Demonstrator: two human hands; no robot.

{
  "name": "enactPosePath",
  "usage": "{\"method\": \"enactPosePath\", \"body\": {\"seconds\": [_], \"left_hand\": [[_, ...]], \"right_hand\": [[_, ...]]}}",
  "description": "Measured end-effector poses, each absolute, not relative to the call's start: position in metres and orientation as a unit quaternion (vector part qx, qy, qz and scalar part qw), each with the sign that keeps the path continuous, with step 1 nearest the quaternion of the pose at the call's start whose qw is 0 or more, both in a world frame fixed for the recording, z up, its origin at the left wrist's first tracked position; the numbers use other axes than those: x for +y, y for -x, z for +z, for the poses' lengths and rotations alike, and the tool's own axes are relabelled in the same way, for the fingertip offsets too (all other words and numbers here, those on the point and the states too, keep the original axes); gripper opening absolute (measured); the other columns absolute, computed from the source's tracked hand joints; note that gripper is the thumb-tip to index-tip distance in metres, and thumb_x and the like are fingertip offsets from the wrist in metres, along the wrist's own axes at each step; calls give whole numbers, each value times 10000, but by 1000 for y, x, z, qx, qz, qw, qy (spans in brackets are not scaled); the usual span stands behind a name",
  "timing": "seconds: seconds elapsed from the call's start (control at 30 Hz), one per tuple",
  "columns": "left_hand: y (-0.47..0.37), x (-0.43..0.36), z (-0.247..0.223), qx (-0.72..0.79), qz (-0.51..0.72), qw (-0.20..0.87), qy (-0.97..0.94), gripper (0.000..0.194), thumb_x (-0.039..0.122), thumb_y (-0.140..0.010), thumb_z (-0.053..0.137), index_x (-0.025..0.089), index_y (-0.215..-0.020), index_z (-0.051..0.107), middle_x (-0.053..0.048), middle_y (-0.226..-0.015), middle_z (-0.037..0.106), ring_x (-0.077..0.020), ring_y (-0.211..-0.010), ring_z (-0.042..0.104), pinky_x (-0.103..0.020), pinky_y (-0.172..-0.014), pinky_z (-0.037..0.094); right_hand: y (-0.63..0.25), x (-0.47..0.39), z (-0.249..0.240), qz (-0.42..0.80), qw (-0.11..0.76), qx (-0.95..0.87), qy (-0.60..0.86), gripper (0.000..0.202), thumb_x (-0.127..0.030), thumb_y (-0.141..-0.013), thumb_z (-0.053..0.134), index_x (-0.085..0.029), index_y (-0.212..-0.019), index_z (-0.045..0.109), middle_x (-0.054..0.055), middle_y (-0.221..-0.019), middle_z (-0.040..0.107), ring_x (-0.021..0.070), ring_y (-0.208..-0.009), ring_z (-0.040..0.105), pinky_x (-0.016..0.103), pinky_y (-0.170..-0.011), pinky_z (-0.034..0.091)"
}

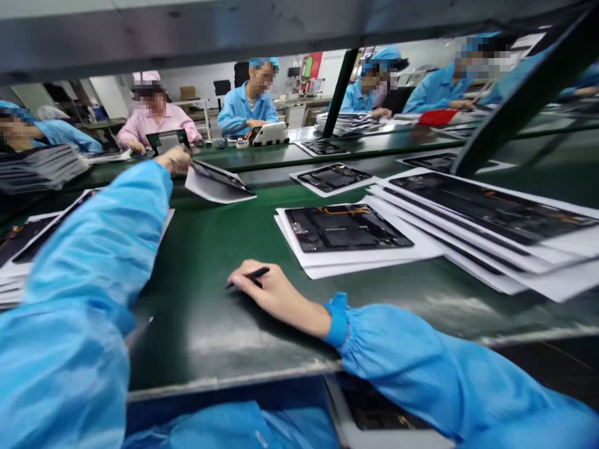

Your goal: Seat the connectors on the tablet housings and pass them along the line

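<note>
My left hand reaches far forward and is closed on the upper left edge of a tablet panel on a white sheet, which tilts up on that side. The fingers are partly hidden behind the wrist. Near the front of the green bench, my right hand is closed around a slim black pen-like tool, its tip pointing left. Just beyond the right hand lies an opened black tablet panel with orange flex strips, on white sheets.
Layered tablet panels and white sheets stand at right, more at left under my sleeve. Another panel lies behind. A dark slanted post and an overhead beam frame the bench. Several co-workers sit opposite.
</note>
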State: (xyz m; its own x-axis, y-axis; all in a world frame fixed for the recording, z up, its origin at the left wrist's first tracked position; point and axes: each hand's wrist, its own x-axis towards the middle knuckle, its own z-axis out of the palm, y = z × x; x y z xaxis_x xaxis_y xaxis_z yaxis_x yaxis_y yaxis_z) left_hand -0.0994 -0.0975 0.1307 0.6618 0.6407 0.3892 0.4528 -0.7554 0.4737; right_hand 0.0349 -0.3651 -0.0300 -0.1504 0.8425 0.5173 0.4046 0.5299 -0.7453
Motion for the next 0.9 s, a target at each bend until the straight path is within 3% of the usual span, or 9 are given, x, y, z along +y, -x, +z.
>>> {"method": "enactPosePath", "body": {"seconds": [0.1, 0.23, 0.37, 0.5, 0.6, 0.7, 0.73, 0.8, 0.9], "left_hand": [[115, -125, 132, 376, 264, 302, -835, 272, 309, -984, 621, 104, -1162, 628, -80, -1096, 671, -176, -948, 673, -376, -866, 582], [147, -201, 91, 406, 284, 418, -761, 209, 122, -891, 590, -50, -972, 674, -71, -817, 703, -171, -868, 715, -387, -958, 532], [177, -291, 27, 414, 296, 535, -675, 252, 251, -789, 674, 70, -952, 737, -112, -996, 761, -213, -989, 716, -372, -979, 566], [190, -358, -14, 388, 309, 648, -578, 288, 349, -794, 732, 120, -967, 747, -91, -1109, 752, -230, -1099, 693, -343, -1010, 554], [195, -391, -21, 342, 267, 722, -539, 327, 343, -865, 709, 155, -1132, 730, -88, -1190, 735, -230, -1175, 672, -330, -1052, 521], [208, -408, -15, 257, 138, 768, -571, 542, 282, -942, 640, 229, -1466, 512, -107, -1337, 666, -216, -1212, 663, -322, -1033, 527], [215, -409, -12, 221, 81, 769, -594, 574, 275, -968, 607, 244, -1517, 442, -114, -1334, 667, -212, -1174, 686, -318, -989, 550], [230, -401, -7, 178, 29, 707, -684, 489, 285, -1010, 541, 250, -1493, 476, -92, -1210, 732, -186, -1030, 741, -289, -892, 575], [244, -370, -6, 216, 146, 429, -865, 276, 284, -1022, 517, 206, -1232, 678, -46, -1004, 758, -158, -903, 722, -257, -842, 532]], "right_hand": [[-35, -378, -22, 202, 504, -721, 431, 185, -271, -968, 574, -174, -911, 722, 42, -862, 719, 151, -827, 649, 304, -817, 521], [-26, -418, -13, 116, 581, -715, 372, 160, -212, -968, 578, -184, -1008, 731, 46, -862, 703, 156, -810, 629, 314, -758, 519], [-8, -462, -21, 122, 601, -705, 357, 223, -162, -965, 559, -190, -1118, 718, 62, -901, 698, 178, -835, 632, 337, -726, 516], [11, -482, -31, 142, 630, -677, 352, 234, -191, -978, 539, -201, -1116, 727, 58, -867, 704, 196, -816, 649, 368, -712, 529], [17, -488, -30, 114, 655, -656, 358, 233, -267, -992, 536, -222, -1099, 738, 50, -806, 706, 212, -758, 670, 387, -676, 536], [13, -489, -26, 68, 647, -650, 393, 249, -349, -996, 537, -237, -1061, 750, 47, -751, 699, 224, -710, 676, 392, -640, 531], [12, -488, -25, 62, 645, -645, 404, 258, -365, -997, 534, -239, -1048, 754, 48, -746, 697, 220, -702, 670, 389, -636, 527], [10, -484, -27, 69, 650, -628, 422, 260, -367, -997, 538, -240, -1022, 764, 49, -759, 697, 205, -699, 651, 381, -641, 518], [14, -474, -32, 104, 660, -597, 443, 243, -340, -998, 546, -251, -1002, 772, 43, -789, 703, 186, -700, 624, 369, -645, 507]]}}
